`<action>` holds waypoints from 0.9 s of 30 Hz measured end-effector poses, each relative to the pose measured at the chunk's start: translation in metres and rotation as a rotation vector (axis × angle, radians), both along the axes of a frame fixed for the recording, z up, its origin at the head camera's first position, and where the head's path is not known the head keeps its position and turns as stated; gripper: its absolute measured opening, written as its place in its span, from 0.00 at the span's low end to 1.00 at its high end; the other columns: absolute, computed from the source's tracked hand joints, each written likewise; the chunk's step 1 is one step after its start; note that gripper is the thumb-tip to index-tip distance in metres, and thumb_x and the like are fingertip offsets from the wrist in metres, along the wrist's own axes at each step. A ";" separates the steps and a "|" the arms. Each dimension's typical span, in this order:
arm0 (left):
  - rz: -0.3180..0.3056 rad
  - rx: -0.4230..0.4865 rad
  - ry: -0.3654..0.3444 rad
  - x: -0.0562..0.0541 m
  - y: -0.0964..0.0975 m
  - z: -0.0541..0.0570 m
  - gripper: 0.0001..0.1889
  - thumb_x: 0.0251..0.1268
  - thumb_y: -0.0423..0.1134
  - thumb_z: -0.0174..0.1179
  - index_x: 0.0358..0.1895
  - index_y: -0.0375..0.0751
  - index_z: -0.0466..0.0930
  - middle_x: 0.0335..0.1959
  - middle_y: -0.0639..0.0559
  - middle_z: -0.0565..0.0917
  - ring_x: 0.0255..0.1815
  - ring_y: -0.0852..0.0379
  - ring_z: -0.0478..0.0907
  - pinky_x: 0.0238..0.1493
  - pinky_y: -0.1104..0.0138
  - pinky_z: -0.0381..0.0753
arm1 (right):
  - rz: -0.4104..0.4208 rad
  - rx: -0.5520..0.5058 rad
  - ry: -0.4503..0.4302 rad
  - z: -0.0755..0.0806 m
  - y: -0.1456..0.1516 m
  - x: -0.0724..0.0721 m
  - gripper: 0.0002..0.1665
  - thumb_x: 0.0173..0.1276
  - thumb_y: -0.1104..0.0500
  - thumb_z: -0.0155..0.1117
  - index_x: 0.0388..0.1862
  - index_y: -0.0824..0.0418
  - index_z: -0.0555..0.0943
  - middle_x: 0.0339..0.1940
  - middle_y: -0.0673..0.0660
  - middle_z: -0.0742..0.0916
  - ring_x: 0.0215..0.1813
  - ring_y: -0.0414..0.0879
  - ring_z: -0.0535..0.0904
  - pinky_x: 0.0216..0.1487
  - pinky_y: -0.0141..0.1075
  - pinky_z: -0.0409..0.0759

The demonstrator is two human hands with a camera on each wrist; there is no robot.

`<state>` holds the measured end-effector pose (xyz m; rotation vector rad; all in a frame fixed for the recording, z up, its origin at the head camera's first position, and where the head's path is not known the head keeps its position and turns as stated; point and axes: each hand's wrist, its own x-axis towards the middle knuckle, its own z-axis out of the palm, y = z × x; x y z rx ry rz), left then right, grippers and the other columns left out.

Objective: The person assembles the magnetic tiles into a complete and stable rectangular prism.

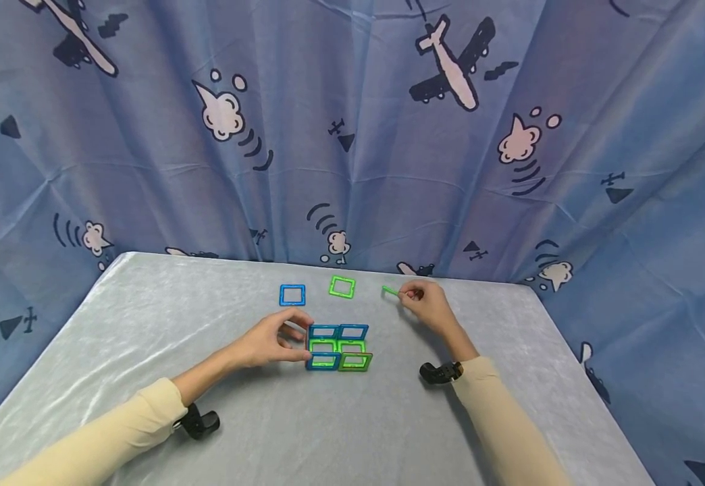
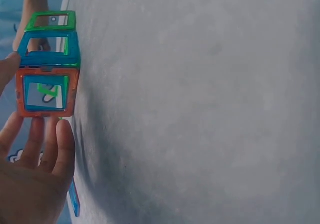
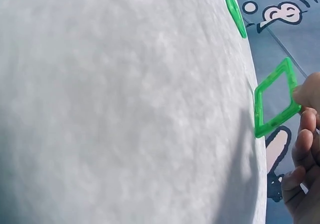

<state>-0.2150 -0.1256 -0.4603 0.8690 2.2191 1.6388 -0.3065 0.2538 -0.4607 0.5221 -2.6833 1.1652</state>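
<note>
A small structure of see-through magnetic tiles [image 1: 339,362] stands on the table, with blue and green frames along its long sides and green ones low between them. An orange square tile [image 2: 47,113] closes its left end. My left hand [image 1: 270,341] holds that end, thumb at the near corner and fingers at the far one. To the right and farther back, my right hand [image 1: 428,304] pinches a green square tile [image 3: 258,111] by one edge, apart from the structure. In the head view that tile appears nearly edge-on.
Behind the structure lie a loose blue square tile [image 1: 282,295] and a loose green square tile [image 1: 343,278]. A pale cloth covers the table [image 1: 352,432]. Past its far edge hangs a blue curtain [image 1: 352,135] printed with airplanes.
</note>
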 end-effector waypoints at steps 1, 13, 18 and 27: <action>0.001 -0.001 -0.002 0.000 0.000 0.000 0.28 0.62 0.35 0.74 0.63 0.32 0.73 0.60 0.38 0.76 0.55 0.43 0.80 0.48 0.57 0.83 | -0.008 0.000 0.004 0.001 0.001 0.000 0.02 0.68 0.68 0.67 0.37 0.67 0.86 0.28 0.54 0.82 0.29 0.46 0.73 0.30 0.34 0.71; 0.011 -0.016 -0.002 0.000 0.003 0.000 0.29 0.61 0.34 0.75 0.63 0.33 0.74 0.60 0.39 0.76 0.55 0.44 0.79 0.48 0.57 0.83 | -0.036 -0.019 0.068 0.006 0.009 0.001 0.03 0.69 0.69 0.63 0.37 0.68 0.83 0.30 0.56 0.80 0.34 0.49 0.74 0.36 0.35 0.71; 0.008 -0.021 0.000 0.001 0.003 0.001 0.29 0.60 0.35 0.75 0.63 0.33 0.74 0.59 0.40 0.77 0.54 0.45 0.80 0.47 0.58 0.83 | -0.030 -0.013 0.094 0.007 0.010 0.003 0.03 0.67 0.70 0.63 0.37 0.69 0.83 0.30 0.56 0.81 0.34 0.49 0.76 0.37 0.35 0.73; 0.005 -0.019 -0.011 0.000 0.004 0.001 0.29 0.61 0.34 0.74 0.63 0.31 0.73 0.60 0.37 0.76 0.55 0.42 0.79 0.48 0.57 0.83 | 0.013 -0.023 0.117 0.013 0.010 0.013 0.02 0.68 0.70 0.64 0.38 0.68 0.84 0.30 0.55 0.81 0.34 0.48 0.76 0.36 0.35 0.75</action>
